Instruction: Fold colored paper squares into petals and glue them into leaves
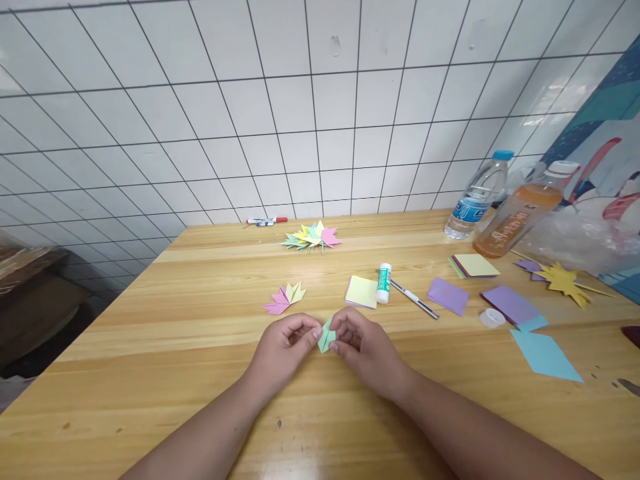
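Note:
A small folded piece of light green paper [327,338] is held between both hands, just above the wooden table [200,373]. My left hand [285,347] pinches its left edge between thumb and finger. On the other side, my right hand [367,347] grips the right edge with thumb and fingertips. Beyond my left hand lies a folded paper piece in pink and yellow [285,298]. A stack of pale yellow paper squares [361,292] is beyond my right hand, and a glue stick [384,283] stands against its right side.
Behind are folded paper leaves [313,236] and markers [267,221] near the tiled wall. To the right lie a utility knife [415,299], purple paper [448,296], a white cap [493,318], blue paper [546,355] and a yellow paper star [563,280]. A water bottle [475,200] and an orange drink bottle [525,213] stand back right.

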